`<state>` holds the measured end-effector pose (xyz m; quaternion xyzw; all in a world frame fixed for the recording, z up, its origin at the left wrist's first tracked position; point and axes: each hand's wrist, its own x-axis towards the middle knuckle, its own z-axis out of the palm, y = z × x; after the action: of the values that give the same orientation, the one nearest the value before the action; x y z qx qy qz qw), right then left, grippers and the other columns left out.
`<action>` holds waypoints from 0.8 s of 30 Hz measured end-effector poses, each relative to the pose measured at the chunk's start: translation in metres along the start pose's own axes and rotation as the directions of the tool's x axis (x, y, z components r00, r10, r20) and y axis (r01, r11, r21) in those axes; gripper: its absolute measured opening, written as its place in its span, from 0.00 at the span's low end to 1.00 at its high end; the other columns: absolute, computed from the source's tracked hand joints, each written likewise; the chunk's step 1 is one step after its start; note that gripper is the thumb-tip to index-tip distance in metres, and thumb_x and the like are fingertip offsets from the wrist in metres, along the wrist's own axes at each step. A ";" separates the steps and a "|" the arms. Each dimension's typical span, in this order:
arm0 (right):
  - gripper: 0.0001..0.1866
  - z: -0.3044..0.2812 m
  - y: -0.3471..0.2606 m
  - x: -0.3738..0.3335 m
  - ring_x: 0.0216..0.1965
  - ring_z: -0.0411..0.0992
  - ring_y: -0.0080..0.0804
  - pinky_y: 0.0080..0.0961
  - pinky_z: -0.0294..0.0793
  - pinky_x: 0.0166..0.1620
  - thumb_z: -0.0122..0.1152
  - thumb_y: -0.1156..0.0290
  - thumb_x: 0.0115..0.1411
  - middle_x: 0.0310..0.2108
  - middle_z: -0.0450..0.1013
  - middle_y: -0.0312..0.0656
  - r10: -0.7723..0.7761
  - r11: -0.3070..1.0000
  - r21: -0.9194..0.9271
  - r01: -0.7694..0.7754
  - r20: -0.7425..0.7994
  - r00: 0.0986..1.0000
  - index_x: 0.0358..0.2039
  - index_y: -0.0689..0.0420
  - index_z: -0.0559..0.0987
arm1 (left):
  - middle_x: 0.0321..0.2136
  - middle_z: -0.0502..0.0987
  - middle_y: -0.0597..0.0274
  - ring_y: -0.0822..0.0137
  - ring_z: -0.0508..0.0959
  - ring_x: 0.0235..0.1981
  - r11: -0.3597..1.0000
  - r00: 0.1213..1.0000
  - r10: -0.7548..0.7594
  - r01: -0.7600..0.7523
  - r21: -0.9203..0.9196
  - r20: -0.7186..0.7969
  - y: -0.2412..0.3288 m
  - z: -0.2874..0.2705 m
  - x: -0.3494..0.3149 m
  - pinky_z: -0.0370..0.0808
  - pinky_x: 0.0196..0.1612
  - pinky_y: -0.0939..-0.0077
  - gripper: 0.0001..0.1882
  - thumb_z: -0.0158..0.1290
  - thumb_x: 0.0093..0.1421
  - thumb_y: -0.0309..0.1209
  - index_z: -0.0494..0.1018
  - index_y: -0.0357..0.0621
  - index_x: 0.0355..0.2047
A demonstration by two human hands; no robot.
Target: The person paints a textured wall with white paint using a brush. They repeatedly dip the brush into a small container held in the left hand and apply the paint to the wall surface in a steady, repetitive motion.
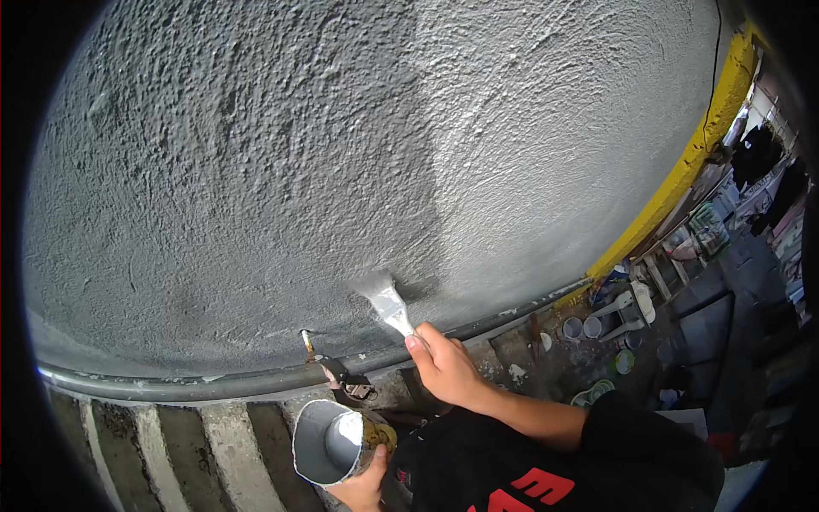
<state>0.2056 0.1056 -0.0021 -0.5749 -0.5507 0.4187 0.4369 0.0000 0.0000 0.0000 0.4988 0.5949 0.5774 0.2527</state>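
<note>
My right hand (450, 369) is closed round the handle of a flat paintbrush (391, 309), its bristles at the lower part of a rough plastered wall (281, 171). The brush head is coated in pale grey paint. Below and to the left, my left hand (365, 485) grips a paint can (304, 444) by its side. The can is tilted so its mouth shows, with grey paint on the inner wall and a bright patch inside. Left of the brush the wall is darker grey; to the right it is lighter.
A grey pipe (183, 389) runs along the wall's foot, with a short stub (308, 343) sticking out above it. Ridged concrete steps (230, 444) lie below. At right are a yellow edge (653, 209), a white chair (629, 309), buckets (592, 327) and clutter on the floor.
</note>
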 end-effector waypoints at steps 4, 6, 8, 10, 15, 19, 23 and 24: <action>0.16 0.026 0.042 0.009 0.27 0.74 0.52 0.44 0.68 0.32 0.53 0.58 0.72 0.23 0.71 0.54 0.092 0.995 0.025 -0.094 0.051 0.994 0.34 0.59 0.69 | 0.53 0.74 0.47 0.54 0.76 0.52 0.999 0.998 0.016 -0.018 -0.036 -0.061 0.000 0.000 0.009 0.70 0.61 0.58 0.47 0.74 0.41 0.29 0.64 0.31 0.61; 0.18 0.029 0.056 0.006 0.23 0.68 0.43 0.40 0.67 0.31 0.50 0.57 0.73 0.21 0.68 0.47 0.162 0.983 0.069 -0.173 0.136 0.977 0.33 0.59 0.70 | 0.52 0.75 0.47 0.55 0.77 0.52 1.000 0.999 -0.012 0.011 -0.027 -0.049 0.003 0.002 0.009 0.71 0.61 0.58 0.47 0.74 0.40 0.29 0.65 0.31 0.60; 0.18 0.023 0.064 -0.004 0.22 0.67 0.35 0.37 0.66 0.29 0.50 0.57 0.73 0.19 0.67 0.42 0.239 0.952 0.144 -0.271 0.204 0.949 0.32 0.59 0.70 | 0.51 0.76 0.48 0.55 0.78 0.51 0.998 0.998 -0.067 0.068 0.020 -0.020 0.013 0.005 0.008 0.71 0.60 0.58 0.47 0.75 0.37 0.30 0.67 0.32 0.58; 0.17 0.014 0.054 -0.005 0.20 0.64 0.22 0.31 0.64 0.25 0.50 0.58 0.74 0.18 0.65 0.32 0.305 0.876 0.282 -0.392 0.306 0.902 0.32 0.57 0.71 | 0.53 0.75 0.48 0.55 0.76 0.54 0.994 0.997 -0.071 0.071 0.087 0.003 0.031 0.008 0.009 0.69 0.62 0.58 0.48 0.77 0.39 0.30 0.66 0.33 0.60; 0.16 -0.001 0.015 0.000 0.17 0.57 0.15 0.22 0.57 0.21 0.49 0.61 0.76 0.17 0.60 0.27 0.026 0.954 0.289 -0.072 0.158 0.987 0.31 0.56 0.68 | 0.54 0.75 0.49 0.56 0.75 0.56 0.982 0.996 0.093 -0.094 0.167 0.011 0.035 0.025 0.013 0.70 0.62 0.58 0.49 0.80 0.39 0.31 0.67 0.35 0.61; 0.13 -0.065 -0.058 -0.019 0.22 0.71 0.39 0.34 0.70 0.29 0.57 0.59 0.71 0.21 0.71 0.44 -0.226 0.974 0.002 0.227 0.130 0.966 0.42 0.58 0.78 | 0.49 0.78 0.53 0.59 0.78 0.51 0.995 0.994 0.046 -0.054 0.083 0.099 0.062 0.035 0.022 0.74 0.57 0.61 0.40 0.77 0.42 0.29 0.72 0.36 0.56; 0.14 -0.125 -0.079 -0.016 0.26 0.77 0.47 0.33 0.74 0.31 0.60 0.60 0.68 0.26 0.77 0.43 -0.557 0.817 -0.069 0.572 0.160 0.815 0.48 0.54 0.82 | 0.47 0.79 0.53 0.60 0.80 0.48 0.982 0.980 -0.170 0.176 -0.060 0.099 0.090 0.055 0.026 0.76 0.55 0.64 0.37 0.75 0.43 0.27 0.73 0.36 0.54; 0.14 -0.139 -0.087 -0.017 0.26 0.77 0.46 0.33 0.74 0.29 0.61 0.61 0.68 0.25 0.77 0.42 -0.563 0.798 -0.082 0.598 0.252 0.787 0.48 0.54 0.82 | 0.48 0.79 0.52 0.59 0.80 0.48 0.996 0.992 -0.083 0.084 -0.015 0.095 0.074 0.054 0.028 0.76 0.55 0.63 0.38 0.75 0.42 0.26 0.72 0.36 0.55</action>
<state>0.3150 0.0841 0.1191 -0.3608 -0.7761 0.2785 0.4357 0.0595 0.0362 0.0655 0.4977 0.5971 0.5479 0.3091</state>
